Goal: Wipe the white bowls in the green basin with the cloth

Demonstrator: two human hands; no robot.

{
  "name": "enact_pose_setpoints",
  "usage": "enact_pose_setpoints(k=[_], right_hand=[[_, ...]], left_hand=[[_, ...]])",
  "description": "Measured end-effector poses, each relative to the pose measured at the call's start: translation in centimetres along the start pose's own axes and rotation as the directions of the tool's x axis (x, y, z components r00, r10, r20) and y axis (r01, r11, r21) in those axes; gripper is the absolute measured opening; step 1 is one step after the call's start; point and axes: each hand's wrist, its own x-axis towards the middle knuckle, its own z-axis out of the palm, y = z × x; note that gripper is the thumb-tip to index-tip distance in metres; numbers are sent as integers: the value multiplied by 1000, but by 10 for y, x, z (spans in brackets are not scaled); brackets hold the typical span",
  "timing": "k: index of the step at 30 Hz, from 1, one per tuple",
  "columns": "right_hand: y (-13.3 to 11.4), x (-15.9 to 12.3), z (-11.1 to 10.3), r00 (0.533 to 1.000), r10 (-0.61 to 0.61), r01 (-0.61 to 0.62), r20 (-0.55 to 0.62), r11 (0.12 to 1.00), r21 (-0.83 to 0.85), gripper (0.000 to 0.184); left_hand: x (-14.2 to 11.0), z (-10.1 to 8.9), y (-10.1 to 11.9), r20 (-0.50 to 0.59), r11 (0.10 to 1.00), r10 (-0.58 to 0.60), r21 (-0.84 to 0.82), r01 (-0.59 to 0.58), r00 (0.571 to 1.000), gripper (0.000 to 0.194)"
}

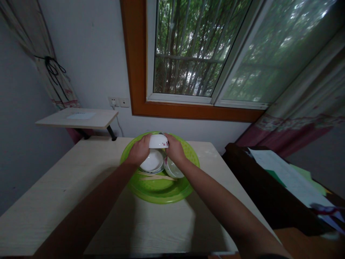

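Between my two hands a white bowl (157, 141) with a small red mark is held over the green basin (161, 199). My left hand (140, 149) grips its left side and my right hand (174, 148) its right side; both are closed on it. Below it in the basin sits a white bowl (152, 160) that seems stacked on other dishes. To the right, partly covered by my right hand, a second bowl (174, 169) leans tilted. Several light wooden chopsticks (155, 177) lie in front of the bowls.
The basin stands on a pale wooden table (88, 187) against the wall. A small raised shelf (102, 120) with a paper (81, 115) is at the back left. Papers (285, 176) lie on dark furniture at the right. A window (199, 50) is behind.
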Motion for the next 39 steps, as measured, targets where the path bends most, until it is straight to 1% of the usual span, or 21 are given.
enact_pose_setpoints(k=[2, 6, 8, 11, 13, 15, 17, 19, 24, 27, 30, 33, 36, 39], right_hand=[[5, 2, 3, 997, 67, -63, -39, 993, 102, 56], [14, 3, 8, 990, 126, -104, -62, 955, 278, 52], [18, 4, 10, 987, 147, -115, -71, 935, 336, 51], [22, 5, 13, 985, 156, -116, -74, 916, 385, 50], [23, 5, 13, 989, 129, -93, -73, 925, 369, 50], [21, 4, 12, 994, 71, -43, -82, 953, 299, 52], [17, 2, 8, 996, -26, 42, -85, 981, 192, 57], [11, -1, 4, 989, -131, 137, -71, 987, 82, 62], [-9, -9, -4, 937, -350, 348, -1, 932, -99, 64], [-16, -12, -6, 908, -417, 419, 46, 897, -140, 63], [-18, -11, -7, 900, -433, 437, 59, 890, -128, 61], [-16, -10, -5, 914, -405, 407, 33, 909, -86, 62], [-10, -7, -4, 944, -328, 327, -32, 945, -29, 64], [-3, -5, -2, 972, -224, 227, -72, 973, 43, 67]], left_hand=[[0, -1, 0, -17, 1000, 19, -18, -19, 1000, 61], [3, 1, -3, -69, 992, 59, -110, -67, 996, 61], [4, 4, -5, -77, 979, 55, -190, -69, 995, 59], [6, 7, -7, -61, 954, 42, -294, -58, 997, 59], [6, 8, -8, -53, 946, 27, -321, -43, 998, 61], [5, 8, -7, -53, 953, 9, -302, -25, 999, 63], [4, 7, -7, -49, 966, 3, -256, -16, 999, 65], [3, 6, -6, -40, 980, -6, -201, -3, 999, 65], [2, 1, -3, -15, 994, -69, -85, 67, 998, 57], [2, -1, 0, 19, 997, -74, -21, 75, 997, 52], [2, -3, 2, 26, 998, -65, 17, 64, 998, 48], [1, -4, 2, 13, 997, -71, 19, 70, 997, 45], [1, -5, 1, 4, 997, -77, 7, 77, 997, 45], [0, -5, 0, -27, 999, -39, -23, 38, 999, 50]])
